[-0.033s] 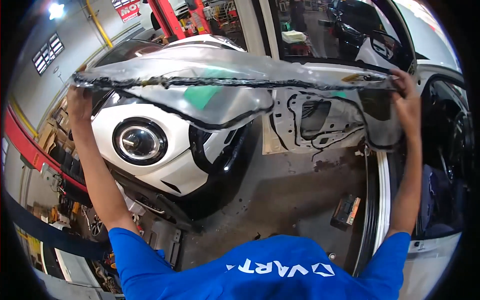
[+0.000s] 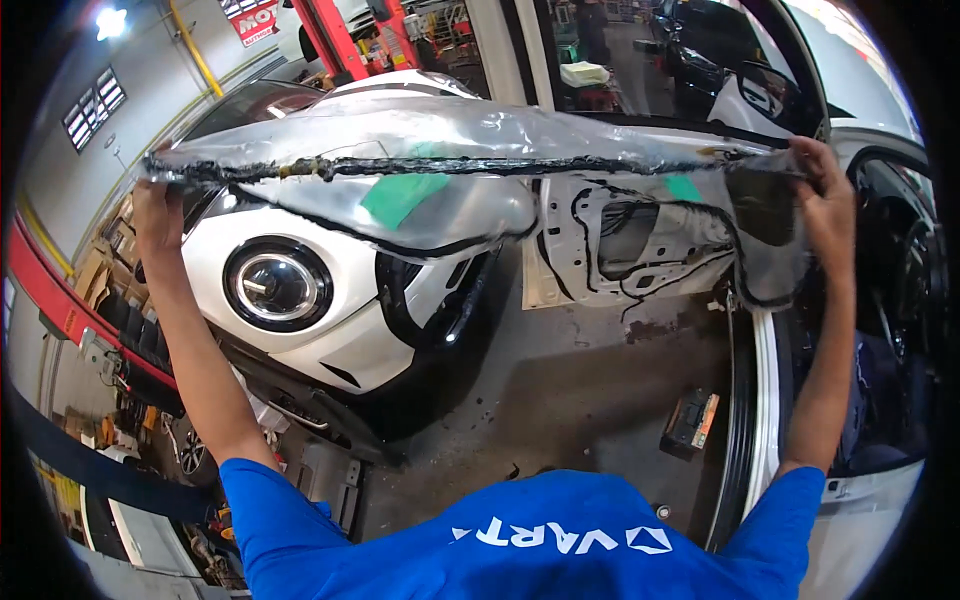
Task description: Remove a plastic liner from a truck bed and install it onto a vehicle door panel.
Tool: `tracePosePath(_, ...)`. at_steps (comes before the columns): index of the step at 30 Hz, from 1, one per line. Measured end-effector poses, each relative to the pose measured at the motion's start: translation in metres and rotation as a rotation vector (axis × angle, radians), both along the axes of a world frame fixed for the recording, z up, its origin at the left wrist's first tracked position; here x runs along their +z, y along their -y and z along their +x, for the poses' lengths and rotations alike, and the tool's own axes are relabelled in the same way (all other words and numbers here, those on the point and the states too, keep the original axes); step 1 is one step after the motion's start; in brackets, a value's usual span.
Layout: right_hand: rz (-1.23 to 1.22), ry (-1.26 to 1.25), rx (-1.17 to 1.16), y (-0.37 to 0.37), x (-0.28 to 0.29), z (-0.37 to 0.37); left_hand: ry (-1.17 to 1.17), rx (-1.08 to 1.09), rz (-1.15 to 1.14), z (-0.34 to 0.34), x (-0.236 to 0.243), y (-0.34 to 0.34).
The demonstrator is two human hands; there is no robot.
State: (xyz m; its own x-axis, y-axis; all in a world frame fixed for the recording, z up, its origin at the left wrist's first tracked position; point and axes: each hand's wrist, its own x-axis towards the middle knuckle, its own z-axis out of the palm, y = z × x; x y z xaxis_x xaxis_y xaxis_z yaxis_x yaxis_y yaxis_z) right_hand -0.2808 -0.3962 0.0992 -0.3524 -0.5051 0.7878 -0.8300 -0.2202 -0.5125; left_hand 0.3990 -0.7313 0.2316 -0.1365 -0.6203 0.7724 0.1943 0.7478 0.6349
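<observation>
My left hand (image 2: pixel 160 205) grips the left end of a long translucent plastic sheet (image 2: pixel 490 135), edged with black sticky sealant and bearing green tape patches (image 2: pixel 400 200). My right hand (image 2: pixel 820 185) pinches the other end, where a darker part of the sheet hangs down. The sheet is stretched crosswise in front of me. Behind its right half is an open white car door (image 2: pixel 580 280) with its bare inner metal, openings and black sealant lines showing.
A white car (image 2: pixel 230 300) with a round headlight stands at left. A dark car opening (image 2: pixel 890 300) is at right. A red lift (image 2: pixel 320 40), cluttered shelving (image 2: pixel 110 260) and a black box (image 2: pixel 690 420) on the floor are also in view.
My right hand has moved slightly rightward with the sheet's end, and the hanging part has shifted a little right and down. My left hand is almost unchanged.
</observation>
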Motion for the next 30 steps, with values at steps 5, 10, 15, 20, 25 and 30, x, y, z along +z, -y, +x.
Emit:
tracePosePath(5, 0.248, -0.080, -0.219, -0.095, 0.050, -0.031, 0.118, 0.076, 0.047, -0.032, -0.025, -0.019)
tracePosePath(10, 0.466, -0.074, -0.211, -0.131, 0.080, -0.021, 0.190, 0.072, 0.027, -0.066, -0.049, -0.012)
tracePosePath(15, 0.444, -0.017, -0.146, -0.166, 0.096, -0.038, 0.200, -0.013, -0.007, -0.109, -0.049, 0.003)
tracePosePath(20, 0.444, -0.186, -0.516, -0.215, 0.126, -0.048, 0.104, -0.121, -0.124, -0.148, -0.029, 0.004)
tracePosePath(25, 0.364, -0.103, -0.510, -0.272, 0.149, -0.070, 0.066, -0.290, -0.130, -0.194, -0.014, 0.016)
tracePosePath(30, 0.382, -0.173, -0.593, -0.316, 0.172, -0.117, 0.021, -0.301, -0.079, -0.221, 0.017, -0.021)
